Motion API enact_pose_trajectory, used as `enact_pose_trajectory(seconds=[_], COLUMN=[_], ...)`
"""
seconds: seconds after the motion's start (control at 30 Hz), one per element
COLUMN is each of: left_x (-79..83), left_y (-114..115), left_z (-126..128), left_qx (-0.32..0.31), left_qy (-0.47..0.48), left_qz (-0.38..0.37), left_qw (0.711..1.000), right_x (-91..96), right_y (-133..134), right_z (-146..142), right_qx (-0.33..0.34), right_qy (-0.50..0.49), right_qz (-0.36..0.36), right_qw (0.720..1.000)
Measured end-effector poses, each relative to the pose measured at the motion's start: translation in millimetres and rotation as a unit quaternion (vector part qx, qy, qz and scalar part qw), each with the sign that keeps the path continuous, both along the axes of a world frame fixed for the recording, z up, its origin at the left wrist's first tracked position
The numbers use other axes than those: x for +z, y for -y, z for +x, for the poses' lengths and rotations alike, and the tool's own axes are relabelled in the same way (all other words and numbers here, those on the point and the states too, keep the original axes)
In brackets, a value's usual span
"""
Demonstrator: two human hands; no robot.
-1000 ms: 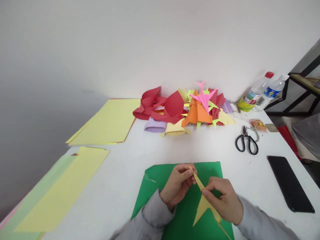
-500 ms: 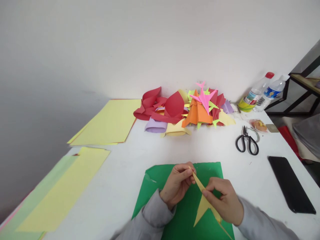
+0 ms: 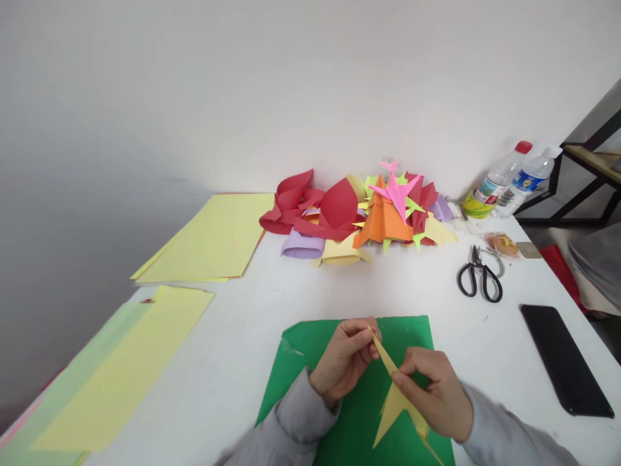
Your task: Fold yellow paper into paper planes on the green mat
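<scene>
A folded yellow paper figure (image 3: 391, 414) with several pointed flaps is held up between both hands, over a green sheet (image 3: 354, 430). My left hand (image 3: 347, 359) pinches its narrow upper tip between thumb and fingers. Lower down, my right hand (image 3: 434, 391) grips the same figure near its middle, thumb on top. One pointed flap hangs down to the left of the right hand, and a thin strip runs toward the lower right. Part of the figure is hidden behind the right fingers.
Yellow sheets (image 3: 208, 239) and paper strips (image 3: 126, 369) lie left. Folded red paper shapes (image 3: 339, 207), an orange one (image 3: 385, 223) and a pink plane (image 3: 398, 191) are piled by the wall. Scissors (image 3: 478, 275), a black phone (image 3: 565, 359) and two bottles (image 3: 495, 181) stand or lie right.
The lower flap of the yellow paper figure has swung slightly down and left, and its thin strip has shifted a little. Both hands keep their grip, nearly in place.
</scene>
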State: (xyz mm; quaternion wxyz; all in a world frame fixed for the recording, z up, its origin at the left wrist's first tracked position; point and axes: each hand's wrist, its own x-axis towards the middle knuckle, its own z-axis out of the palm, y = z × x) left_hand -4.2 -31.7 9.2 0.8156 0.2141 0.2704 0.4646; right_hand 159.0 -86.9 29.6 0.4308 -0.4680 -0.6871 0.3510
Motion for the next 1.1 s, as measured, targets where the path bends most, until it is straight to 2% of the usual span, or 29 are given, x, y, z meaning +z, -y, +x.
enact_pose_trajectory(seconds=[0.63,0.87,1.1], left_x=[5.5,5.7,8.8], left_y=[-3.8,-1.8,-7.6], left_z=[0.8,3.6,0.4], left_qx=[-0.006,0.03,0.066], left_qy=[-0.04,-0.06,-0.027], left_qz=[-0.01,0.011,-0.032], left_qw=[0.999,0.998,0.997], right_x=[-1.8,-6.4,-9.3], right_y=[0.3,0.1,-4.4], right_z=[0.0,-2.0,1.2], right_qx=[-0.009,-0.033,-0.026], right_qy=[0.002,0.006,-0.012], right_qz=[-0.007,-0.021,-0.074], right_qw=[1.0,0.999,0.997])
